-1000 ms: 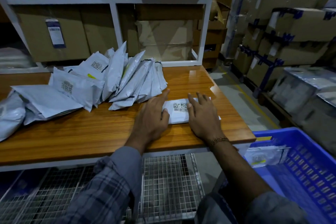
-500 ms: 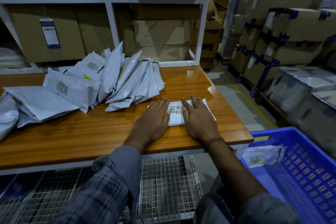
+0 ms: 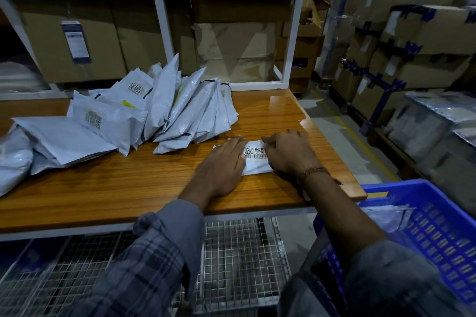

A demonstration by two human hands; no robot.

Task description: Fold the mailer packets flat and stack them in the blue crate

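A white mailer packet (image 3: 255, 159) with barcodes on its label lies flat on the wooden table (image 3: 144, 183), near the right end. My left hand (image 3: 221, 165) presses on its left part with straight fingers. My right hand (image 3: 288, 153) lies palm down over its right part, fingers slightly bent, and hides that side. A heap of grey-white mailer packets (image 3: 164, 113) leans at the back left of the table. The blue crate (image 3: 438, 234) stands low at the right, below the table edge, with a packet (image 3: 389, 216) inside.
A white shelf frame (image 3: 291, 41) with cardboard boxes rises behind the table. Stacked boxes with blue tape (image 3: 417, 41) and wrapped bundles (image 3: 432, 126) line the aisle at right. A wire mesh shelf (image 3: 239, 260) sits under the table.
Both hands stayed on the packet. My right hand has slid a little to the right and its fingers have bent; the packet's far right corner is now covered.
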